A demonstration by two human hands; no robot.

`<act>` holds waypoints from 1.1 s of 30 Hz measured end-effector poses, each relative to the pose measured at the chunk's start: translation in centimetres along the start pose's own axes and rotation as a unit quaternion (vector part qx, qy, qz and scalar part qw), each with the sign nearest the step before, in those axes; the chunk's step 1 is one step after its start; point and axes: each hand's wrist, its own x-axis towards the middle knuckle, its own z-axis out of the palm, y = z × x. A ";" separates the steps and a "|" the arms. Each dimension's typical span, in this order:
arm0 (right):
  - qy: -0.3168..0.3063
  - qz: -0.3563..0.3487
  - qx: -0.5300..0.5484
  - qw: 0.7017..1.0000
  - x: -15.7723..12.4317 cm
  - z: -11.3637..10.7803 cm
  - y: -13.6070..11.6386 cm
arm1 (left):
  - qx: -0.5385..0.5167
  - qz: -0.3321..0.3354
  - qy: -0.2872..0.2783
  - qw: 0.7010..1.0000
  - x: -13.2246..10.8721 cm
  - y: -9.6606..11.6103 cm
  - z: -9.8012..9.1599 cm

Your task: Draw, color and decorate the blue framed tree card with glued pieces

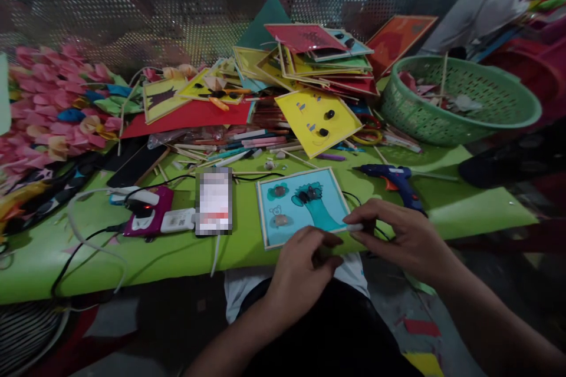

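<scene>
A light-blue framed picture point(294, 182) lies near the table's front edge, with a teal tree shape point(322, 212), dark stones on its top and two brownish stones at its left. My right hand point(398, 232) pinches a small whitish piece point(354, 227) at the picture's lower right corner. Beside the picture's front edge is my left hand point(305, 265), its fingers curled; whether anything is between them is hidden. A blue glue gun point(391, 177) lies right of the picture, behind my right hand.
A phone point(214, 200) and a purple power strip point(150, 215) with cables are on the left of the green-covered table point(172, 265). Behind are stacked framed pictures point(318, 121), pencils and pink paper flowers point(57, 94). A green basket point(460, 100) stands at the back right.
</scene>
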 end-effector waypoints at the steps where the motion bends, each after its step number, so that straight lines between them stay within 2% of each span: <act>1: -0.003 -0.013 -0.016 1.000 0.0 0.1 0.0 | -0.034 -0.008 0.024 0.999 0.2 0.1 0.1; 6: -0.011 -0.091 -0.136 0.986 -0.3 0.9 0.0 | -0.186 -0.016 0.047 0.981 1.6 0.4 1.0; 9: -0.016 -0.120 -0.185 0.975 -0.5 1.6 0.1 | -0.272 -0.012 0.061 0.960 2.1 0.2 1.7; 13: 0.001 -0.164 -0.216 0.962 -0.3 2.2 0.2 | -0.311 -0.006 0.063 0.948 2.2 0.1 1.7; 20: 0.048 -0.106 -0.207 0.971 -0.3 1.8 0.5 | -0.369 -0.024 0.053 0.928 2.5 0.1 1.5; 28: 0.121 -0.137 -0.252 0.950 -0.7 1.9 1.0 | -0.441 -0.081 0.052 0.892 2.9 0.4 2.1; 33: 0.110 -0.104 -0.231 0.961 -0.8 1.7 1.0 | -0.448 -0.092 0.077 0.886 2.7 0.7 1.9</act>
